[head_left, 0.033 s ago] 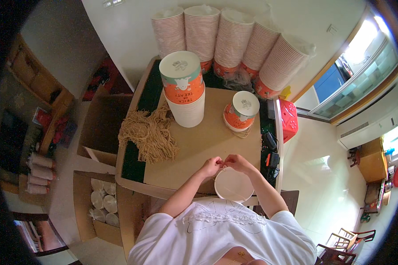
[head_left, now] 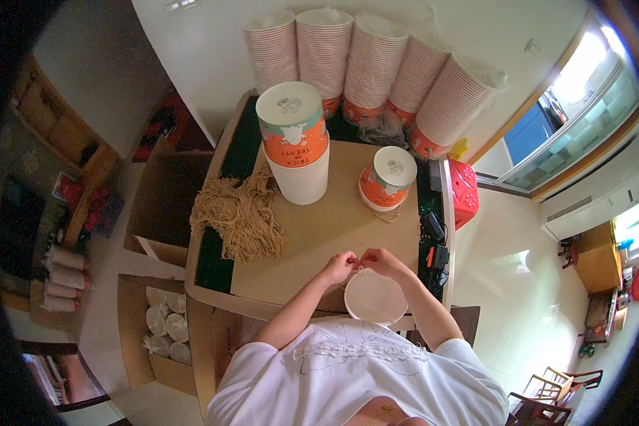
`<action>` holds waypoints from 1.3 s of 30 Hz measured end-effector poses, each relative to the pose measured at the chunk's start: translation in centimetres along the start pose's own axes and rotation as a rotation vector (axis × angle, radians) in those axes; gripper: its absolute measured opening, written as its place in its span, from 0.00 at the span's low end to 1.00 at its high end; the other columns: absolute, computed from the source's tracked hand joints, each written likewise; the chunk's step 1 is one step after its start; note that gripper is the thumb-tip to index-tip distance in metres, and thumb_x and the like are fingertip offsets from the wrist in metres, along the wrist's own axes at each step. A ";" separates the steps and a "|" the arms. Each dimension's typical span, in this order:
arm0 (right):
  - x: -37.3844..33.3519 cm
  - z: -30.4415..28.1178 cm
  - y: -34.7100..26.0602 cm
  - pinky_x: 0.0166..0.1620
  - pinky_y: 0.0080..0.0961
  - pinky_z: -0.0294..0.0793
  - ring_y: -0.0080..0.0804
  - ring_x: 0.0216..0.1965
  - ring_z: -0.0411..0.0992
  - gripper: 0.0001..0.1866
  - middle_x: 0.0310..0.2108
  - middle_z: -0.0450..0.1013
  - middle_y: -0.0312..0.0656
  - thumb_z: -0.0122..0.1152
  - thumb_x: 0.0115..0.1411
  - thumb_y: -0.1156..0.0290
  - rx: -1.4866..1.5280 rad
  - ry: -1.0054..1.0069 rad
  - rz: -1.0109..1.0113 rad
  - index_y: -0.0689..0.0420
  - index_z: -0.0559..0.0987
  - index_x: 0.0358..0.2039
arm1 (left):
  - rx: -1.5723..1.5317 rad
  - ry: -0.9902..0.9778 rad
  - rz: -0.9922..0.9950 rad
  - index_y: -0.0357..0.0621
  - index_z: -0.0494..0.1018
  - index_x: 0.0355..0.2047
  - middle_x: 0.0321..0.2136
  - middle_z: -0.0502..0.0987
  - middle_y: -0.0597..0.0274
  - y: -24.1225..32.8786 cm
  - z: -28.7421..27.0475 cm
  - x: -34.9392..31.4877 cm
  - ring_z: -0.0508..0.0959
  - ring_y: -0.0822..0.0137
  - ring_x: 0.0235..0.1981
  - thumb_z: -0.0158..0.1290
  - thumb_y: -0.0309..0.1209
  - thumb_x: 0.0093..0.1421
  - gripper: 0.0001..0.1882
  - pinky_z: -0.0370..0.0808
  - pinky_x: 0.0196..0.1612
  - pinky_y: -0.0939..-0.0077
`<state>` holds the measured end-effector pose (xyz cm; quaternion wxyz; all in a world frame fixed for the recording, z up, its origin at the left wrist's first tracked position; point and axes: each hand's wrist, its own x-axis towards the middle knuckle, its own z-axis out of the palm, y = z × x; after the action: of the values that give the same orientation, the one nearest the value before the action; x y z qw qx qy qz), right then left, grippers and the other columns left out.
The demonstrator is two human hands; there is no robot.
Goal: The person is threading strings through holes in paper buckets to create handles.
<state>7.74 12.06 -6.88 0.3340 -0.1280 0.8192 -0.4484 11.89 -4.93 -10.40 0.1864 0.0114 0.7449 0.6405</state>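
Nearest was the white shirt (head_left: 355,376), and just beyond it a white tub (head_left: 373,292) sat at the near edge of the tabletop (head_left: 334,234), its open mouth facing up. The left hand (head_left: 342,265) and right hand (head_left: 380,261) met at its far rim, fingertips drawn close together; whether either grip was clamped on the rim or on something finer, I could not tell. Farther on, a tangled heap of tan cord (head_left: 238,216) lay to the left. Upside down beyond stood a short orange tub stack (head_left: 387,181) on the right and a taller tub stack (head_left: 296,149) on the left. Farthest, plastic-wrapped tub stacks (head_left: 378,60) lined the wall.
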 end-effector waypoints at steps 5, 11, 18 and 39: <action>-0.8 -0.3 -2.3 0.28 0.18 0.66 0.20 0.24 0.66 0.09 0.22 0.72 0.38 0.56 0.50 0.68 -0.054 -0.033 0.009 0.61 0.76 0.28 | 0.034 0.026 0.054 0.41 0.68 0.31 0.22 0.72 0.66 0.2 -0.2 0.0 0.70 0.76 0.21 0.47 0.24 0.53 0.04 0.67 0.21 0.82; -0.8 -0.5 -2.4 0.27 0.19 0.66 0.20 0.23 0.66 0.11 0.22 0.72 0.38 0.56 0.50 0.66 -0.101 -0.083 0.029 0.60 0.76 0.29 | 0.013 0.030 0.053 0.42 0.68 0.31 0.20 0.72 0.67 1.3 -0.4 -0.5 0.67 0.78 0.15 0.46 0.24 0.54 0.04 0.63 0.15 0.82; -0.6 -0.2 -1.7 0.26 0.18 0.65 0.20 0.23 0.65 0.08 0.21 0.70 0.36 0.56 0.50 0.69 0.003 -0.011 0.000 0.61 0.73 0.26 | -0.037 -0.093 0.081 0.39 0.70 0.33 0.24 0.74 0.65 2.0 -1.4 -1.1 0.71 0.76 0.25 0.47 0.22 0.51 0.08 0.69 0.25 0.81; -0.8 -0.5 -2.4 0.27 0.16 0.65 0.19 0.24 0.66 0.09 0.22 0.72 0.36 0.56 0.51 0.67 -0.027 -0.071 0.025 0.61 0.76 0.26 | 0.065 0.031 0.056 0.40 0.69 0.31 0.24 0.72 0.66 1.7 -0.5 0.0 0.71 0.76 0.26 0.47 0.25 0.54 0.05 0.69 0.27 0.82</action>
<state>7.80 11.46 -4.31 0.3664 -0.1381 0.8143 -0.4286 11.37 -5.14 -8.73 0.1563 0.0283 0.7674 0.6212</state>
